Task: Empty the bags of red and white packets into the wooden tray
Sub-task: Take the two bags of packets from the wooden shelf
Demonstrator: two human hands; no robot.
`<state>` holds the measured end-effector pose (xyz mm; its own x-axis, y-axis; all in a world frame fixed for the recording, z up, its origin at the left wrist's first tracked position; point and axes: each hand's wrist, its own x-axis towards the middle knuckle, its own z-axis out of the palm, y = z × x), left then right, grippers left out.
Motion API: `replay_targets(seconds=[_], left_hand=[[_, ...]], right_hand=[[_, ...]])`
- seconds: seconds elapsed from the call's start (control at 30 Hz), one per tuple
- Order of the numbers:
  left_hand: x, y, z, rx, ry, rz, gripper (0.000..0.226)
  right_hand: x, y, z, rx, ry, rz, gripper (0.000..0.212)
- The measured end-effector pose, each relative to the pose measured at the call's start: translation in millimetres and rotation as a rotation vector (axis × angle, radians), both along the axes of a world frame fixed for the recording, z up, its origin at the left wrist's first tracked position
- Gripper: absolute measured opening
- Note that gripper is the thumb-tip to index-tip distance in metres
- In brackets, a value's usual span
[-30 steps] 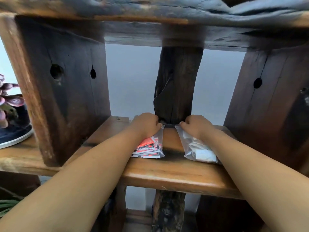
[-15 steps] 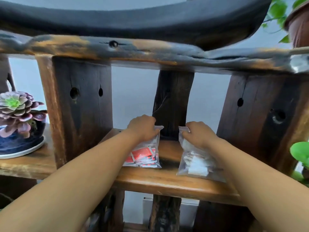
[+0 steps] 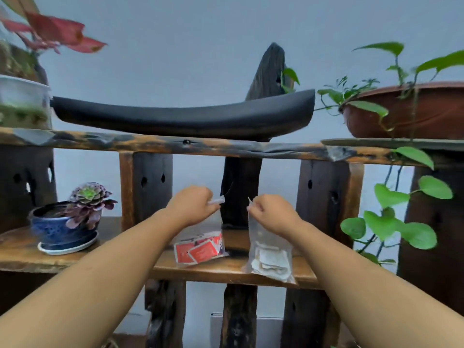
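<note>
Red packets' print is too blurred to read; left hand [image 3: 192,203] pinches their bag [image 3: 200,247], right hand [image 3: 272,213] the white-packet bag [image 3: 272,257].

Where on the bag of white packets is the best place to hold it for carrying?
Best at the top edge, from above, as the right hand pinches it now. The bag of white packets hangs upright with its contents sunk to the bottom, so the flat, empty upper part likely gives a firm pinch and keeps the packets in.
</note>
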<state>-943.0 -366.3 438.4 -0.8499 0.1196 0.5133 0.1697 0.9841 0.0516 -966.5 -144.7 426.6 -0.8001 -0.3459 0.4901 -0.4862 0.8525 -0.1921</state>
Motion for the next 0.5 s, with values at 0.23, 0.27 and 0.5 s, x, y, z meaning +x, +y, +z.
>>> replay_targets(seconds=[0.23, 0.27, 0.5], left_hand=[[85, -35, 15, 0.081, -0.032, 0.032, 0.041], [98, -42, 15, 0.091, -0.033, 0.049, 0.044], [190, -78, -5, 0.179, -0.155, 0.158, 0.052]], right_hand=[[65, -33, 21, -0.134, 0.017, 0.111, 0.043], [72, -40, 21, -0.153, 0.019, 0.141, 0.043], [123, -94, -5, -0.224, 0.004, 0.417, 0.049]])
